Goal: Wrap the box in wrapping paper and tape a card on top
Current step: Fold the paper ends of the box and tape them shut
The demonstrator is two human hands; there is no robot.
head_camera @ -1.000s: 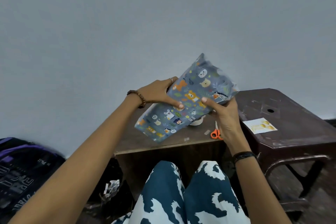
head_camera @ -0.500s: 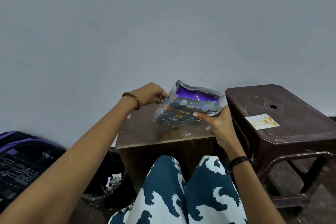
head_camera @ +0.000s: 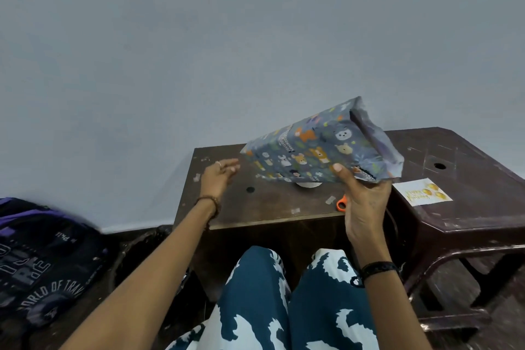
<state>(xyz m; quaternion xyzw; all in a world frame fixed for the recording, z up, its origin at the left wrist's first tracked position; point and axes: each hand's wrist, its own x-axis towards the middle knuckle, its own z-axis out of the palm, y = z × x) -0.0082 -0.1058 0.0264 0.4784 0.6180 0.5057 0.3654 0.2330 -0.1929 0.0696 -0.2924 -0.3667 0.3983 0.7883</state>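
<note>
wrapped box (head_camera: 318,148) held up off the wooden table (head_camera: 255,207), tilted, far right end raised, near left corner low. right hand (head_camera: 365,199) grasping it from below at the right end, thumb on the printed face, fingers hidden underneath. left hand (head_camera: 218,176) released, fingers loose and nearly straight, just left of the box's low corner and not touching it, hovering above the table.

paper at the raised end looks loose and crumpled, not yet folded flat; probably the open end flaps being dealt with now. to do it well: bring the box down onto the table, steady with the left hand, press side flaps inward first, crease sharp along the box edges, then fold the remaining flap over and hold taut before taping. avoid squeezing with the thumb, since thin paper like this likely tears or wrinkles.

roll of tape (head_camera: 308,185) on the table directly under the box, mostly hidden by it. orange scissors (head_camera: 341,203) just left of the right wrist, partly hidden. small bits of tape stuck about the table surface. card (head_camera: 422,196) lying flat on the dark plastic stool (head_camera: 468,179) to the right, well apart from the box, near the right hand's side; not yet attached. backpack (head_camera: 42,258) on the floor, far left.
</note>
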